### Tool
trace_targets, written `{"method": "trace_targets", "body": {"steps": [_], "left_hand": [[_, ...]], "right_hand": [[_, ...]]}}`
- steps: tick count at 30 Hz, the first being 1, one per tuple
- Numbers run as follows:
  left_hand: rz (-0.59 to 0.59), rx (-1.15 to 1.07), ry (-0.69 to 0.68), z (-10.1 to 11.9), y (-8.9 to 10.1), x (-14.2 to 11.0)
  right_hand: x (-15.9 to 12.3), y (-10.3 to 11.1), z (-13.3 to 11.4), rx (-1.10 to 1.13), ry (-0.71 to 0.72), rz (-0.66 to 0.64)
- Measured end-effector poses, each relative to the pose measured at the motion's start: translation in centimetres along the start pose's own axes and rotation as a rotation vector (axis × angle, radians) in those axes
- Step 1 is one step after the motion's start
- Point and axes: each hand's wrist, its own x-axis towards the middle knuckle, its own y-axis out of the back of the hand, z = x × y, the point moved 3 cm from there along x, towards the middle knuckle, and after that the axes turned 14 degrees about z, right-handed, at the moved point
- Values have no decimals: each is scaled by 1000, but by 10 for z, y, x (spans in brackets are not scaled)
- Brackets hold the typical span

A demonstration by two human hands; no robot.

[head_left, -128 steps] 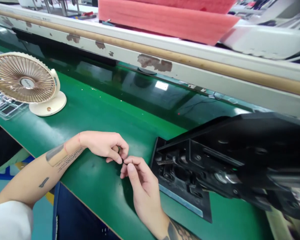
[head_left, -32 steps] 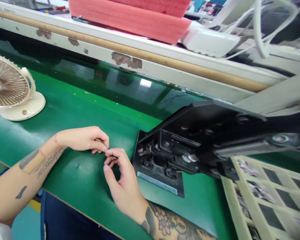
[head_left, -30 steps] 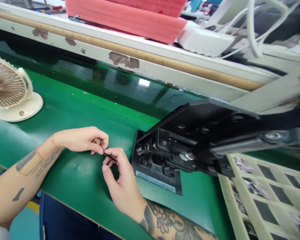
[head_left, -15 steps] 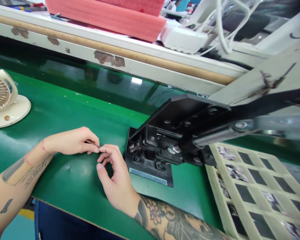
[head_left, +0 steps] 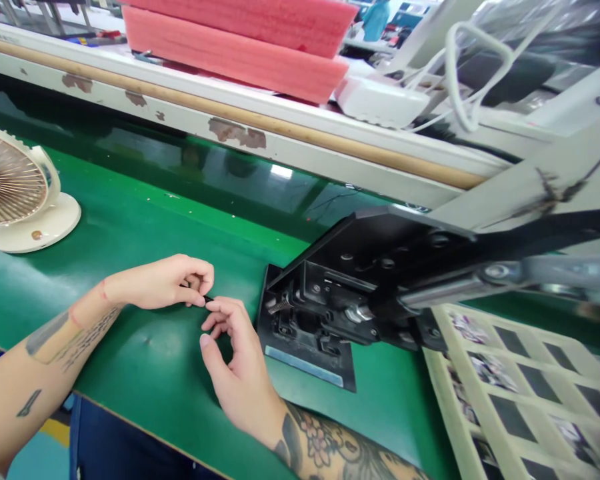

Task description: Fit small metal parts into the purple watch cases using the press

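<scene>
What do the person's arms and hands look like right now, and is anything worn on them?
The left hand and right hand are bare, with no gloves. The left forearm has a script-like tattoo and a small dark tattoo. The right forearm has a large flower tattoo.

R hand (head_left: 235,360) blocked by black metal jig (head_left: 305,333) (tray (head_left: 480,407) past it); room on green mat (head_left: 145,353) twd fan (head_left: 15,193).

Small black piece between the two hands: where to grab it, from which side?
Best bet is the short exposed stretch of the small black piece, between the left hand and the right hand. Come from above, fingers closing across its thin section. It's slender and lies roughly level, and the hands crowd both sides, so the top looks most open. Its exact shape is too small to tell.
</scene>
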Motion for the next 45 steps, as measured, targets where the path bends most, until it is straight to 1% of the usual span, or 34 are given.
{"method": "trace_targets", "body": {"steps": [3, 5, 8, 10, 12, 15, 20, 23, 27, 31, 34, 42, 45], "left_hand": [[43, -4, 11, 4, 1, 0], [15, 34, 22, 6, 3, -1], [-73, 119, 31, 6, 4, -3], [-83, 147, 30, 5, 5, -4], [-63, 156, 29, 4, 6, -3], [-49, 153, 15, 4, 5, -3], [-92, 59, 40, 4, 1, -3], [-64, 33, 61, 3, 1, -2], [-16, 62, 63, 1, 2, -2], [-39, -14, 15, 2, 1, -3], [-41, -63, 19, 3, 1, -3], [58, -80, 23, 3, 3, 0], [80, -50, 17, 3, 4, 0]], "right_hand": [[-1, -1, 0, 2, 7, 4], [-1, -1, -1, 11, 5, 11], [-1, 0, -1, 26, -4, 19], [-1, 0, -1, 20, -7, 16], [-1, 0, -1, 16, -6, 14], [0, 0, -2, 16, 4, 18], [1, 0, -6, -34, 23, -2], [1, 1, -7, -30, 23, -1], [1, 1, -8, -22, 11, 7], [2, 1, -10, -34, 37, -14], [3, 1, -11, -21, 53, -9], [3, 1, -7, 38, 70, 17], [3, 0, -6, 41, 69, 18]]}}
